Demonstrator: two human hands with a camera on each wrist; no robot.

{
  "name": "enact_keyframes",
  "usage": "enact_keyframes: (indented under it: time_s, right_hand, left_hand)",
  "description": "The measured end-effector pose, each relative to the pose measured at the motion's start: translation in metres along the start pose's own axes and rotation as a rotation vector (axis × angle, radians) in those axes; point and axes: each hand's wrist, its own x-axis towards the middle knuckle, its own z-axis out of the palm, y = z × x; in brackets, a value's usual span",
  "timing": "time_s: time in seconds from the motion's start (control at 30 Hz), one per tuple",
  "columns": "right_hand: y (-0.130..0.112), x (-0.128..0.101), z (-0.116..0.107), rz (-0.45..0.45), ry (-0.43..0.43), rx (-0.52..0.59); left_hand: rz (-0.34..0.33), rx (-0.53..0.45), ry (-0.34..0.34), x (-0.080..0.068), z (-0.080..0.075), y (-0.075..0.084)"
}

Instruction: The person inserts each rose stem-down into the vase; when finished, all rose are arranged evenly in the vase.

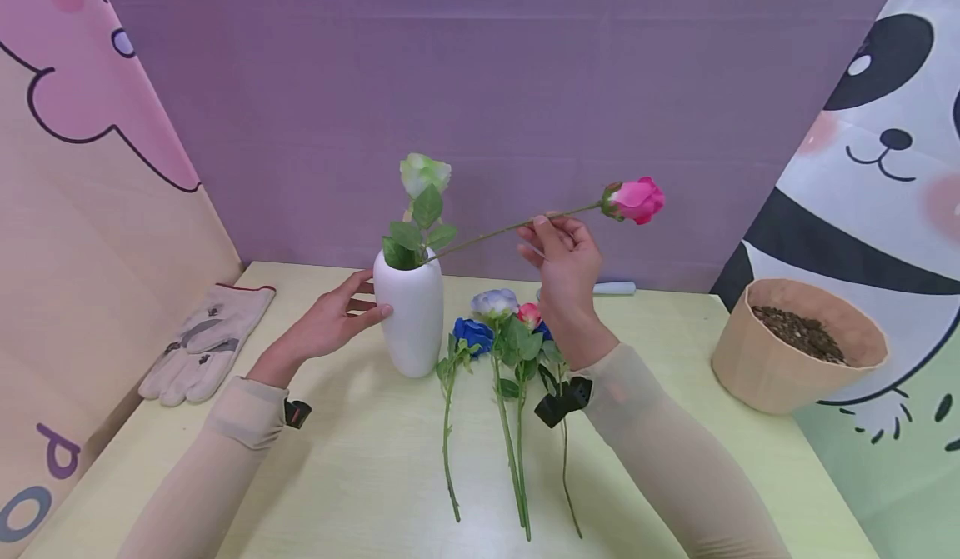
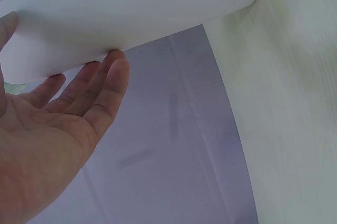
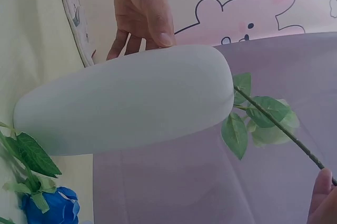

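Two hands are at work over a pale yellow-green table with a smooth, faintly grained surface. The left hand lies with straight, relaxed fingers against the side of a white vase, fingertips touching its matte, rounded wall; it grips nothing. The vase is a tall ovoid, narrowing toward the mouth, standing upright near the table's middle. The right hand pinches the thin green stem of a pink rose between curled fingers and thumb, holding it nearly level above the table; the stem's lower end sits in the vase mouth, the bloom points away to the right. A pale green-white rose with broad leaves already stands upright in the vase.

Just right of the vase base, several loose roses lie flat on the table, blue, lavender and red-pink heads, long stems toward the person. A pair of cream work gloves lies at the left edge. A tan, tapered pot holding coarse brown soil stands well apart on the right.
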Motion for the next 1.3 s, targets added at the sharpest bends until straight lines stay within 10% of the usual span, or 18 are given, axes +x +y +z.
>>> enact_keyframes:
  time_s: [1.3]
  right_hand:
    - [0.036,-0.011,0.045,0.075,-0.176,-0.183]
  left_hand:
    - [-0.001,0.004,0.005,-0.002,0.0,0.001]
